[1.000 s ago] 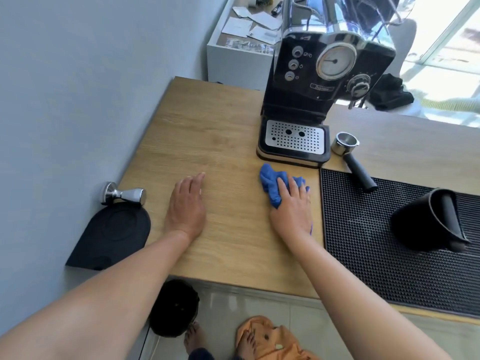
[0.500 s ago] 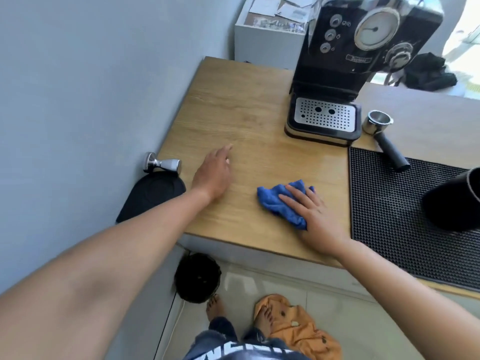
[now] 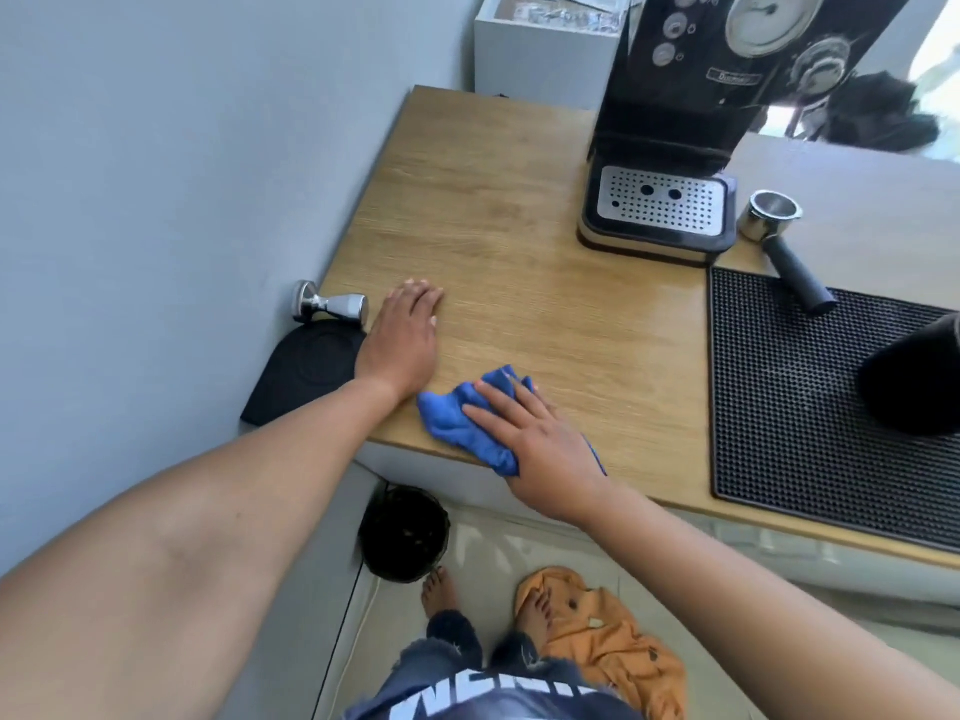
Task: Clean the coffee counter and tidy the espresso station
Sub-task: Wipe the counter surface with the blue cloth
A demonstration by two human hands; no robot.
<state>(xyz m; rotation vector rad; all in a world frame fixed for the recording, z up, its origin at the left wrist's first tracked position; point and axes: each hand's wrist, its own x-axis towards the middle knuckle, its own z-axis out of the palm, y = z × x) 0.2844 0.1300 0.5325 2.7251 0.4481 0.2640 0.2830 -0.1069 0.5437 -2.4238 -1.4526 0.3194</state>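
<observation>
A crumpled blue cloth (image 3: 457, 420) lies near the front edge of the wooden counter (image 3: 519, 241). My right hand (image 3: 535, 439) presses flat on it, fingers spread over the fabric. My left hand (image 3: 402, 337) rests palm down on the bare wood at the counter's left edge, holding nothing. The black espresso machine (image 3: 675, 122) stands at the back with its perforated metal drip tray (image 3: 657, 205) facing me.
A steel tamper (image 3: 330, 306) lies on its side by the wall, above a black tamping mat (image 3: 306, 374). A portafilter (image 3: 779, 241) rests right of the machine, partly on a black rubber bar mat (image 3: 810, 407). A dark pitcher (image 3: 919, 376) sits at the right edge. An orange cloth (image 3: 602, 631) lies on the floor.
My right hand has dragged the blue cloth from just in front of the machine toward the counter's front left. My left hand has stayed flat on the counter's left side.
</observation>
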